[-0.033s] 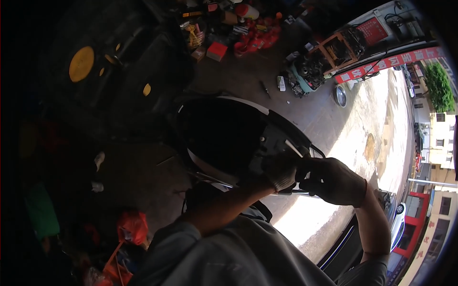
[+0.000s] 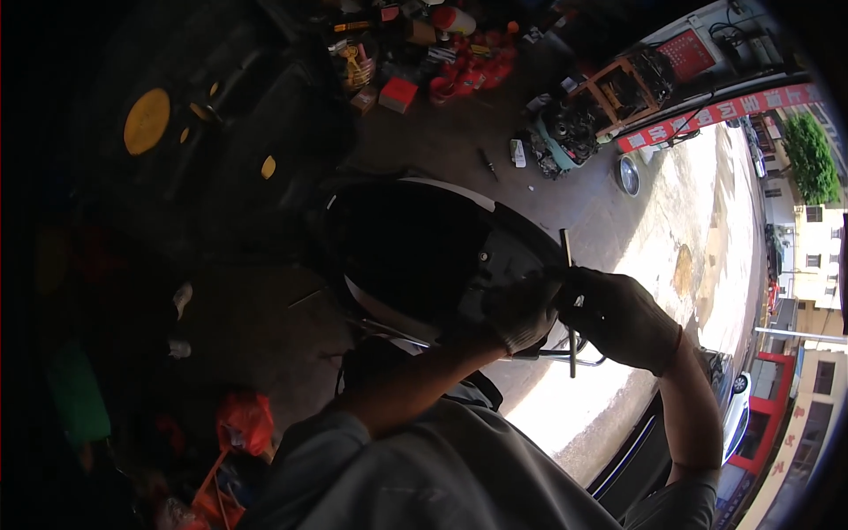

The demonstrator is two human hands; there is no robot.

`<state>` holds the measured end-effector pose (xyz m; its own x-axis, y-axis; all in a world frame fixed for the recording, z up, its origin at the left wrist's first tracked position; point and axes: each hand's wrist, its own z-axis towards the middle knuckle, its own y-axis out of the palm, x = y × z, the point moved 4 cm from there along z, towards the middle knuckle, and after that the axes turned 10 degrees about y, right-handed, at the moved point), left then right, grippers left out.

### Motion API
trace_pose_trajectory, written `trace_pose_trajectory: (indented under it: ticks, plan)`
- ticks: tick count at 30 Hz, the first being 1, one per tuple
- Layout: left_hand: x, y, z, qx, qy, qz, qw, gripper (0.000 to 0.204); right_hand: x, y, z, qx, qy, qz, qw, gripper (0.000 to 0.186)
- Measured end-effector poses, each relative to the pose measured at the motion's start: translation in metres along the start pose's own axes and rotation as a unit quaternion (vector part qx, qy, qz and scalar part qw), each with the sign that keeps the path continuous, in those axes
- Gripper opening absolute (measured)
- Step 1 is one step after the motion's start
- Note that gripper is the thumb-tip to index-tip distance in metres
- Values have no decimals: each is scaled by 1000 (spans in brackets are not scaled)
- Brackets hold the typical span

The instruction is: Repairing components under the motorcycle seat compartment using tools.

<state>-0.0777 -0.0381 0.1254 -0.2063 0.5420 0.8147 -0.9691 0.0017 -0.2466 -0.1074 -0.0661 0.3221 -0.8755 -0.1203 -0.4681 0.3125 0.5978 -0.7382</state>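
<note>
Beneath my hands lies a large dark oval body, perhaps a scooter with its seat (image 2: 406, 234), with a light trim strip along its far edge and a grey panel (image 2: 508, 256) at its right end. My right hand (image 2: 623, 322), in a work glove, has its fingers closed around a thin straight metal bar (image 2: 565, 252). The bar shows above and below the fingers. My left hand (image 2: 521, 309), also gloved, touches the right hand at the panel's end. Its fingers look curled, but deep shadow hides what they hold. A metal tube rail (image 2: 587, 356) shows below the hands.
A dark shell with yellow round patches (image 2: 147, 121) stands at the far left. Boxes, including a red one (image 2: 398, 94), and loose parts crowd the back. An engine-like part (image 2: 561, 137) and a round metal pan (image 2: 628, 176) stand farther right. Orange bags (image 2: 246, 422) lie near left.
The metal bar has swung from a slant pointing up-left to nearly upright in view, its lower end now showing below my right hand. My hands have barely shifted.
</note>
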Motion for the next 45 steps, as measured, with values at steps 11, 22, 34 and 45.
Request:
trace_pose_trajectory:
  ticks: [11, 22, 34, 45]
  plan:
    - [1, -28, 25, -32, -78, -168, 982, 14, 20, 3, 6, -21, -72, 10, 997, 12]
    - [-12, 5, 6, -134, -87, -141, 977, 26, 38, 27, 13, 12, -233, -209, 950, 26]
    - [-17, -20, 7, -70, -65, -158, 983, 25, 32, 91, 9, 27, 169, 559, 811, 10]
    - [-25, -30, 10, -96, -178, -251, 947, 15, -11, 72, 21, 325, -51, -78, 941, 7]
